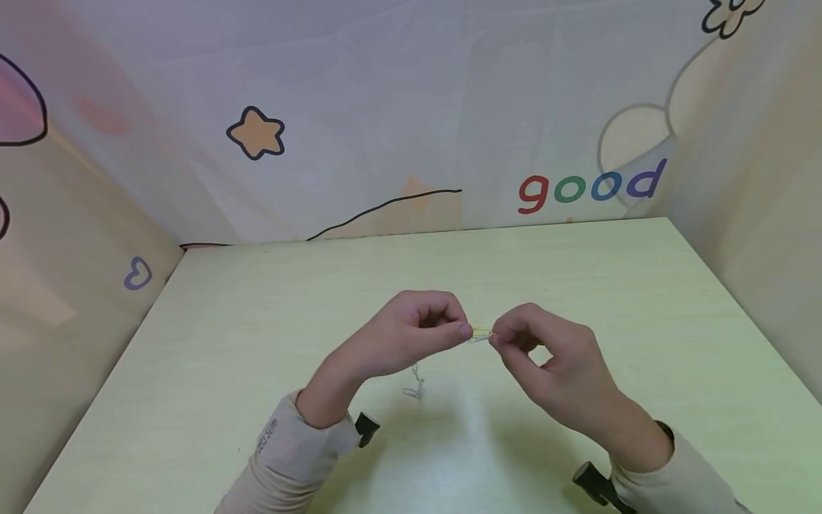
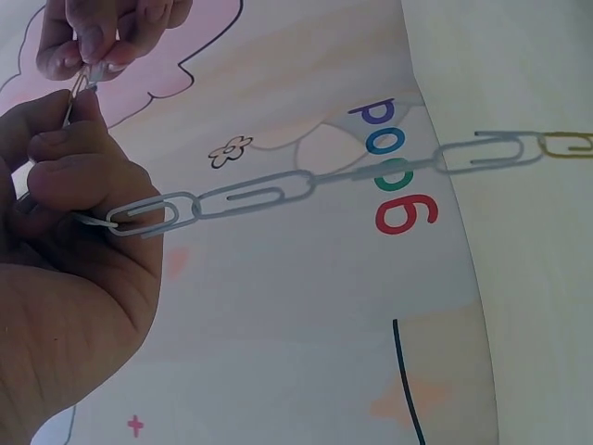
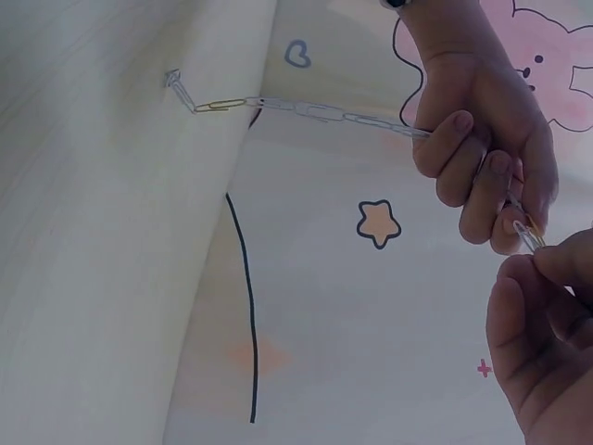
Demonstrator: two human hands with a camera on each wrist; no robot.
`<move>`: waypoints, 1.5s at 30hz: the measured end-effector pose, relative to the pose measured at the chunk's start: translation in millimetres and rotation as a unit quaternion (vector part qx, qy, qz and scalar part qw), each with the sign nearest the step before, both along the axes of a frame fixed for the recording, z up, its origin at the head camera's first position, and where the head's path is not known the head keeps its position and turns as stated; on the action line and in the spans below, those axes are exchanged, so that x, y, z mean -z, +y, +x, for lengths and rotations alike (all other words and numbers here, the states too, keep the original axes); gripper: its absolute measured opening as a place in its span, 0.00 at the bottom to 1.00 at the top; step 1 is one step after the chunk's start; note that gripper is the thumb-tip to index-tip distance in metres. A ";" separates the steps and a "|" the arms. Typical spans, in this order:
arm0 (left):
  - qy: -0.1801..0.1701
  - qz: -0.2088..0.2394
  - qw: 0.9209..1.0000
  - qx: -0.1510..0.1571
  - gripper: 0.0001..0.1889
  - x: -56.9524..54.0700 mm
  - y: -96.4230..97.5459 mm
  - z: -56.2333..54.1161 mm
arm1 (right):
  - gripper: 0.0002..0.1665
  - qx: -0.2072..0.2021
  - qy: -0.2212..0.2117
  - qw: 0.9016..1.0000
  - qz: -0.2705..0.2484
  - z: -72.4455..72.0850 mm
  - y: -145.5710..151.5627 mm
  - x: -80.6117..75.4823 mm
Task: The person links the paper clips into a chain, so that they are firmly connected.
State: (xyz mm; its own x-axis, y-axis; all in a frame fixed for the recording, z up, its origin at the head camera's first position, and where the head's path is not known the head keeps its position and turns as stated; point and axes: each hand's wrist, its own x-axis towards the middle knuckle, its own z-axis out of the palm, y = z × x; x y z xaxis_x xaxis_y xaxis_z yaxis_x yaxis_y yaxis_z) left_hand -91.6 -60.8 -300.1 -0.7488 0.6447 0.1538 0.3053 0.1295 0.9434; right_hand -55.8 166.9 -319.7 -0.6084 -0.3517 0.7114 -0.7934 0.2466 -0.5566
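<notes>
Over the middle of the table, my left hand (image 1: 414, 332) and my right hand (image 1: 561, 364) meet almost tip to tip. Between them is a small yellow paper clip (image 1: 480, 330) with a silver one (image 1: 479, 339) alongside; each hand pinches an end between thumb and index finger. A chain of linked paper clips (image 2: 255, 196) hangs from the curled lower fingers of my left hand. Most of its links are silver, with a yellow link (image 3: 220, 106) further down. Its lower end (image 1: 414, 391) bends at the tabletop. Part of the chain is hidden inside the left palm.
The pale table (image 1: 257, 307) is enclosed by printed cloth at the back and sides. The back cloth (image 1: 385, 107) carries a star and the word "good". Black camera mounts (image 1: 367, 428) sit at both wrists, by the beige sleeves (image 1: 302, 450).
</notes>
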 end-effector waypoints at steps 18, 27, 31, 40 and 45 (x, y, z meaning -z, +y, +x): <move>0.002 -0.015 1.000 0.004 0.07 0.2 -4.7 -3.2 | 0.06 -0.008 0.078 0.996 -0.044 -5.0 2.7 -10.4; -0.009 -0.014 1.000 0.000 0.06 -2.0 -10.8 -3.8 | 0.07 0.014 0.062 0.996 -0.061 -4.6 5.8 -14.9; -0.024 -0.016 1.000 0.006 0.06 -4.6 -12.0 -3.9 | 0.09 0.026 0.047 0.997 -0.063 -3.7 7.5 -16.8; -0.033 -0.045 0.998 0.026 0.06 -7.8 -16.2 -5.8 | 0.13 0.066 0.013 0.993 -0.100 -3.4 14.2 -29.8; -0.025 -0.054 0.998 0.025 0.07 -10.3 -18.6 -6.2 | 0.17 0.167 0.025 0.985 -0.015 -7.9 18.3 -36.7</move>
State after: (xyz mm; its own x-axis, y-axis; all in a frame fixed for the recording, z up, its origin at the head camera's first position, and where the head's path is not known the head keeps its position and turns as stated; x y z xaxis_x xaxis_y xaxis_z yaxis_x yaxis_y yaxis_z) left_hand -97.7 -79.4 -289.8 -0.7208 0.6917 0.0442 0.2668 0.2180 0.9388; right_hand -63.7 185.2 -282.9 -0.6501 -0.1158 0.7510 -0.6973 0.4836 -0.5291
